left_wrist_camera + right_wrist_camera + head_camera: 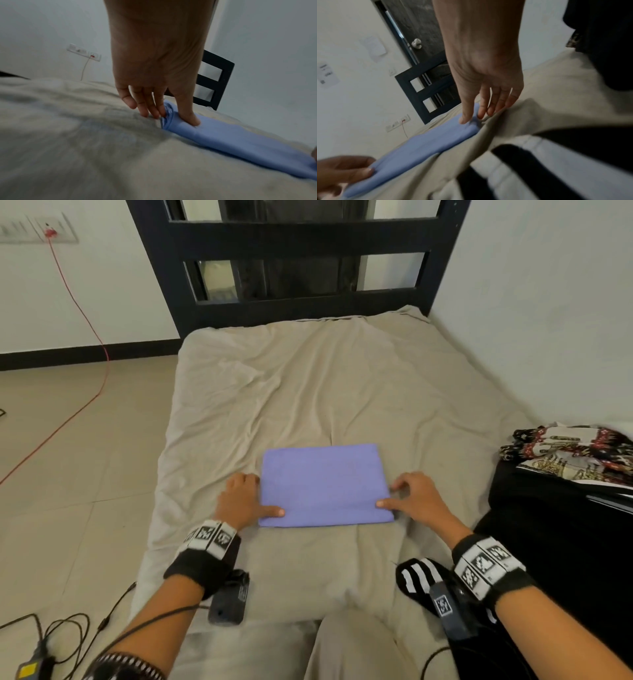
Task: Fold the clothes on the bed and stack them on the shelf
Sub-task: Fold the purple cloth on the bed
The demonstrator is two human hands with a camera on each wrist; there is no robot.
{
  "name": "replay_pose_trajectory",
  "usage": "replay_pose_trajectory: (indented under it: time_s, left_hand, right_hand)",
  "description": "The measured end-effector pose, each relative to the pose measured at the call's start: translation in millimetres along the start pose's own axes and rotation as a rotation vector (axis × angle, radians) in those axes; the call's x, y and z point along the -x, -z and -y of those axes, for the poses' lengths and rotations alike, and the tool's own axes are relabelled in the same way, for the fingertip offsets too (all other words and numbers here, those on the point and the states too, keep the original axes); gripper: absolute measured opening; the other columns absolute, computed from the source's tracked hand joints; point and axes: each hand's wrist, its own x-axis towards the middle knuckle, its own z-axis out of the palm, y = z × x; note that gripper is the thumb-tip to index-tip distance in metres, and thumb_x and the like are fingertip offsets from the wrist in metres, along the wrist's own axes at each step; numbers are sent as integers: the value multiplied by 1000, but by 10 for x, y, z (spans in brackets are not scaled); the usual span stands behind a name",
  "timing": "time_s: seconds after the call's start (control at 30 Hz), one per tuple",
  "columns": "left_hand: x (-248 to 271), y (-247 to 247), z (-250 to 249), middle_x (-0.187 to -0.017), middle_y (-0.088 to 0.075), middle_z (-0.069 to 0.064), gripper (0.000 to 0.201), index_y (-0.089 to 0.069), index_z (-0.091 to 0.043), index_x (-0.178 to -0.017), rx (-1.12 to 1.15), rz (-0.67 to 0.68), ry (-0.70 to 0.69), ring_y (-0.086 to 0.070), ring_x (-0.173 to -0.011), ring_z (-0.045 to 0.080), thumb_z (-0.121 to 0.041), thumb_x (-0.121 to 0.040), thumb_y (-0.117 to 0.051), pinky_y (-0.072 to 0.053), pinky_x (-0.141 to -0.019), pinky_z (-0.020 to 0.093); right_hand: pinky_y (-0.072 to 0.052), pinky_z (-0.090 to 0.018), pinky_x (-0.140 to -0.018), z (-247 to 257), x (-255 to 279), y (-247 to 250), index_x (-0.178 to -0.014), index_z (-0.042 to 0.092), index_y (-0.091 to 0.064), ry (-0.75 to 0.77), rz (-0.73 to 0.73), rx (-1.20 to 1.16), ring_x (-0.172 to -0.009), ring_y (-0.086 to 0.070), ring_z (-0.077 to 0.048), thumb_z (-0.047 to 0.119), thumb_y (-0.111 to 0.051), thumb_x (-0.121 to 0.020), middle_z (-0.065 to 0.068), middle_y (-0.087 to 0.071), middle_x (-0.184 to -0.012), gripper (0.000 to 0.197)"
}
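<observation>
The bed [308,392] fills most of the head view, covered by a wrinkled beige sheet, with a dark slatted headboard [294,261] at its far end. A pile of black fabric [555,542] lies along the bed's right edge; a patterned garment [568,453] rests on top of it, and a black piece with white stripes [418,577] lies at its near left corner, just below my right wrist.

The folded lavender cloth [325,484] lies flat as a rectangle near the middle of the bed, directly in front of me.

My left hand [241,501] is at the cloth's left edge. In the left wrist view the thumb [190,117] presses down on the top of the fold while the fingers [150,108] reach to the sheet and the layered edge beside it, so this hand pinches the cloth edge.

My right hand [416,498] is at the cloth's right edge. Its thumb [467,112] rests on top of the cloth near the corner, and its fingers [494,104] are lightly bent at the side; this hand also pinches the edge.

A red cable [85,344] runs across the floor on the left.
</observation>
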Motion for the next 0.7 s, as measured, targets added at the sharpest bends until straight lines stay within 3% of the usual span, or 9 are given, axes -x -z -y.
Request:
replay_pose_trajectory:
  time_s: [0.07, 0.13, 0.23, 0.37, 0.5, 0.6, 0.7]
  left_hand:
    - [144, -111, 91, -96, -58, 4, 46, -58, -12, -96, 243, -49, 36, -57, -96, 27, -45, -72, -80, -43, -74, 28]
    - [274, -202, 101, -77, -57, 0, 31, -56, -14, -79, 473, -70, 88, -56, -77, 23, -35, -78, -78, -38, -63, 23]
    - [416, -242, 58, -69, -57, -2, 30, -56, -14, -73, 564, -148, 130, -51, -66, 16, -37, -83, -73, -37, -59, 26]
    - [511, -246, 16, -64, -55, -2, 34, -54, -16, -67, 481, -199, 138, -50, -63, 16, -40, -88, -66, -34, -56, 26]
    - [517, -267, 38, -58, -43, -3, 40, -45, -16, -61, 445, -137, 138, -42, -57, 16, -37, -87, -68, -30, -54, 28]
    - [482, -288, 102, -61, -51, -1, 36, -50, -17, -62, 391, -92, 177, -53, -65, 23, -36, -86, -69, -37, -59, 31]
    - [443, -278, 124, -69, -61, 6, 34, -54, -16, -64, 306, -32, 198, -63, -76, 30, -38, -87, -67, -45, -69, 34]
  right_hand:
    - [-44, -19, -67, -45, 154, -28, -80, 9, -67, -71, 61, -162, -79, -58, -17, 28, -87, -69, -3, -64, -82, 29]
    - [-42, -14, -62, -75, 236, -49, -77, 12, -67, -104, 123, -236, -75, -59, -13, 24, -83, -75, 0, -65, -78, 19]
    - [-45, -21, -69, -72, 261, -40, -77, 14, -69, -111, 113, -338, -78, -62, -15, 20, -83, -75, -3, -69, -82, 15]
    - [-45, -19, -73, -45, 275, -28, -78, 17, -72, -117, 170, -299, -80, -63, -13, 21, -83, -74, -4, -72, -86, 13]
    - [-41, -11, -61, -45, 303, -51, -73, 19, -68, -103, 160, -183, -70, -58, -9, 19, -81, -77, 2, -66, -74, 13]
    - [-36, -8, -55, -44, 300, -109, -76, 13, -67, -85, 99, -82, -63, -53, -4, 20, -78, -80, 6, -60, -68, 14]
    - [-34, -13, -52, -47, 299, -141, -71, 9, -64, -79, 95, 20, -58, -48, -10, 21, -74, -85, 3, -53, -60, 21]
